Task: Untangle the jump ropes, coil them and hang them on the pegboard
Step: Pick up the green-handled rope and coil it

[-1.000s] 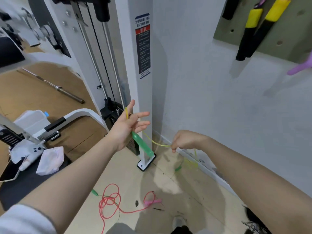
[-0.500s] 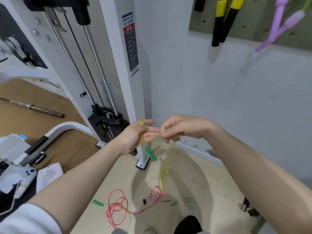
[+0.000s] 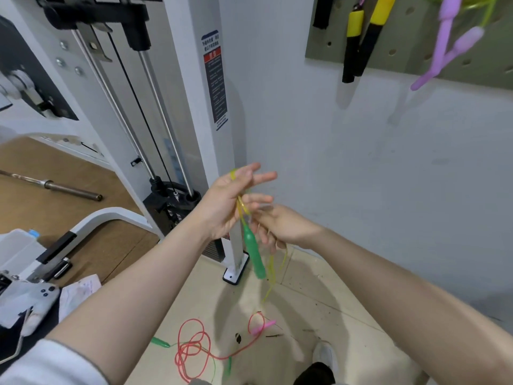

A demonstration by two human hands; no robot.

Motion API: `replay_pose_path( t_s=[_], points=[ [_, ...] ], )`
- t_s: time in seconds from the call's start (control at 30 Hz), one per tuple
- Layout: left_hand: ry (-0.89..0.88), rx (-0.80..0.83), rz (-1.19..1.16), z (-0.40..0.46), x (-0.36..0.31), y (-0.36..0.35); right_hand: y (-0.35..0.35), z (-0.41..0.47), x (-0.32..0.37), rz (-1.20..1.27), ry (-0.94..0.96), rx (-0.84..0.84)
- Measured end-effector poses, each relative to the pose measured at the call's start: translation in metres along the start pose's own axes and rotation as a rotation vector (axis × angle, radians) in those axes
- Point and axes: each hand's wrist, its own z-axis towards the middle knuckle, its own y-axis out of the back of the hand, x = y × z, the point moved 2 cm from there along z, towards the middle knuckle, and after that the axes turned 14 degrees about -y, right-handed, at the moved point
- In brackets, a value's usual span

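Half a second ago the two hands met fingertip to fingertip; now the left hand [image 3: 231, 202] has lifted and spread, palm up and fingers fanned, with the yellow-green rope [image 3: 241, 204] looped across the palm and around the fingers rather than pinched. The rope's green handle [image 3: 254, 252], which dangled short before, now hangs longer and tilted below that hand. The right hand [image 3: 280, 226] has dropped just beneath the left, fingers curled loosely on the rope strands, which trail down toward the floor; how firmly it grips cannot be told. On the tiles lies one red rope [image 3: 194, 351] in a loose tangle with a pink handle [image 3: 263, 327], and two more green handles [image 3: 160, 342] show beside it. On the pegboard [image 3: 410, 45] hang two yellow-and-black handles [image 3: 361, 37] and two purple handles [image 3: 447, 43]. One barbell [image 3: 55, 187] lies on the wooden floor at left, beside the white cable machine [image 3: 216, 107].
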Motion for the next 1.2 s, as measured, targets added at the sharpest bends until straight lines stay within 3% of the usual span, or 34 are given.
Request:
replay_pose_path(
  t_s=[0.13,0.23,0.4,0.53,0.63,0.7,0.83,0.93,1.07,1.2],
  points=[
    [-0.006,-0.187,0.126,0.023,0.013,0.025,0.007,-0.017,-0.002,-0.241,-0.111,0.255],
    [0.060,-0.195,0.290,0.030,0.022,0.027,0.036,-0.036,0.014,-0.321,0.052,0.266],
    [0.247,0.097,0.516,0.038,0.019,-0.024,0.093,-0.029,0.024,0.075,0.357,-0.096],
    [0.229,0.305,0.391,0.052,0.014,-0.058,0.124,-0.004,0.007,0.357,0.327,-0.360],
    [0.116,0.331,0.283,0.061,0.011,-0.069,0.128,0.007,-0.009,0.397,0.238,-0.229],
    [0.018,0.292,0.227,0.066,0.011,-0.069,0.123,0.010,-0.020,0.300,0.162,-0.124],
    [-0.042,0.124,0.068,0.078,0.010,-0.063,0.117,0.007,-0.033,0.069,0.004,0.017],
    [-0.068,-0.099,-0.059,0.092,0.014,-0.056,0.113,0.001,-0.034,-0.117,-0.064,0.152],
    [-0.097,-0.231,0.261,0.101,0.025,-0.041,0.120,-0.009,-0.019,-0.071,0.132,0.350],
    [-0.034,-0.059,0.397,0.092,0.021,-0.046,0.142,-0.007,-0.011,0.137,0.332,0.348]
  ],
)
